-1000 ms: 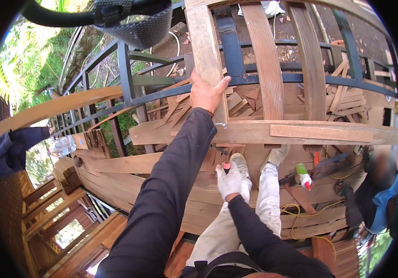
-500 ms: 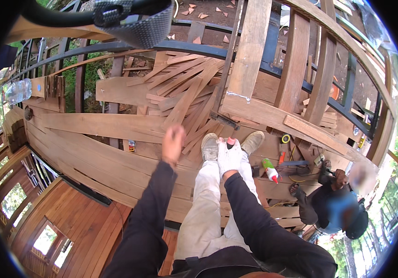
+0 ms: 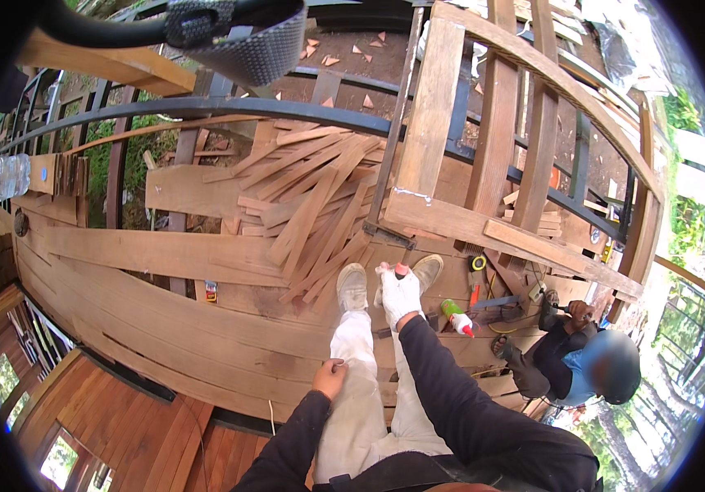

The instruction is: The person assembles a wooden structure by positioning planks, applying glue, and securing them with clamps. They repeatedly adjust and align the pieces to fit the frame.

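Down low, bare left hand [image 3: 329,379] fingers curled on white trouser leg [image 3: 354,361]; gloved right hand [image 3: 400,293] clenched, contents unclear.

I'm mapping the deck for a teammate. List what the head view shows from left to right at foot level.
Clear plastic water bottle → small orange-and-white tag on the plank → bare left hand → white-gloved right hand → green glue bottle with red cap → crouching person in a blue cap.
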`<state>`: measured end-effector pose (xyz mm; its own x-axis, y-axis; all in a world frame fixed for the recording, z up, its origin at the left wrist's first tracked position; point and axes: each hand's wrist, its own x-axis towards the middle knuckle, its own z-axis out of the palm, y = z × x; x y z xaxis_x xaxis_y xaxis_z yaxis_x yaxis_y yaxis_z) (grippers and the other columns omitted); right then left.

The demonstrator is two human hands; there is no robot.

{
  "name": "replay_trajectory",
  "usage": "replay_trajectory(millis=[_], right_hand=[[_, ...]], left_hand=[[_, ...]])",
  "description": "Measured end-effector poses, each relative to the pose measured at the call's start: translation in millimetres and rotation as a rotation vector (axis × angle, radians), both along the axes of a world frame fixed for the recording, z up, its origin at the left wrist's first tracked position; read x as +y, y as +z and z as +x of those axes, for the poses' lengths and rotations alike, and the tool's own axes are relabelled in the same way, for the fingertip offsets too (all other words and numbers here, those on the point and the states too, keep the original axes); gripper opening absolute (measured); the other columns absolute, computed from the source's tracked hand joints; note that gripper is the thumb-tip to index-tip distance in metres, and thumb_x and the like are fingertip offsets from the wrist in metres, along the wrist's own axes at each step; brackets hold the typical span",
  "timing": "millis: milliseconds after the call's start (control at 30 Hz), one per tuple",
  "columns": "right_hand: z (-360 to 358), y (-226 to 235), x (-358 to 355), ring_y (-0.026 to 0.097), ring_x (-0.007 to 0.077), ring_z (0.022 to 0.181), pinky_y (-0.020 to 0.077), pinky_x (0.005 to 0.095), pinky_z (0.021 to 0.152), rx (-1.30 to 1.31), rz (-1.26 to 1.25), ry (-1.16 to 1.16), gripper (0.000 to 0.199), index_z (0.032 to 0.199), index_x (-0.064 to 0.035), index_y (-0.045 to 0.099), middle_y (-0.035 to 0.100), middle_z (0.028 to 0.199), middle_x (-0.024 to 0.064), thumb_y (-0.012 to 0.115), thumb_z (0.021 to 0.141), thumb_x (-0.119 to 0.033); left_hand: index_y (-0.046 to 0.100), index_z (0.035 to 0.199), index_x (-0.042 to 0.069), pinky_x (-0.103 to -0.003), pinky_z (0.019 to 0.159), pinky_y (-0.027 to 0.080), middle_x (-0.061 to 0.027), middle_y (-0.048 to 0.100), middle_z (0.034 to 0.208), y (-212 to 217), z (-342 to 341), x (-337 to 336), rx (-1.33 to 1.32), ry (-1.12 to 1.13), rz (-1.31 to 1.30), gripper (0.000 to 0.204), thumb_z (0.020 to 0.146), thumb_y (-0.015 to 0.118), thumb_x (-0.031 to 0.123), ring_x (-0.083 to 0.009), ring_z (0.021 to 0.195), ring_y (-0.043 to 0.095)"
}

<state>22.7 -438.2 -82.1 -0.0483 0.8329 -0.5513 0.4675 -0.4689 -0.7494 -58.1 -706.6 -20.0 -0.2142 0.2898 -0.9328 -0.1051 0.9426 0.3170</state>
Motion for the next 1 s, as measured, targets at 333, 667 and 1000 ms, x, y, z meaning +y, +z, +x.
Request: replay_trajectory(millis=[333,667,1000], right_hand=[[-5.1,28.8,10.8,0.049,0.0070,0.054,0.0370,0.0274,0.048,0.215,-0.197,-0.068,0.016,0.091,-0.0066,0.068,0.057,0.066,-0.0030,0.070,0.099,-0.020],[10.0,28.3,17.9,0.055,0.0103,0.066,0.0436,0.0284,0.060,0.438,-0.413,-0.032,0.013,0.093,-0.0067,0.063,0.061,0.076,0.0012,0.072,0.094,-0.016],[-33.2,76.0,13.4,0.068,0.0311,0.082,0.0524,0.0396,0.076,-0.127,-0.077,-0.098,0.033,0.100,-0.0015,0.067,0.071,0.087,0.0171,0.068,0.097,-0.034]], left_hand=[[0.071,0.119,0.000,-0.035,0.087,0.054,-0.0144,0.075,0.100,-11.2,-12.6,-30.2,0.039,0.053,-0.032,0.040,0.094,0.070,0.031,-0.0243,0.095,0.070],[0.067,0.117,-0.005,-0.031,0.082,0.056,-0.0119,0.074,0.098,-10.5,-19.6,-59.2,-0.040,0.231,-0.155,0.032,0.097,0.067,0.021,-0.0180,0.088,0.070],[0.064,0.123,-0.004,-0.031,0.078,0.054,-0.0128,0.075,0.105,-4.5,-33.5,-25.9,-0.091,0.190,-0.158,0.037,0.099,0.064,0.024,-0.0198,0.094,0.073]])
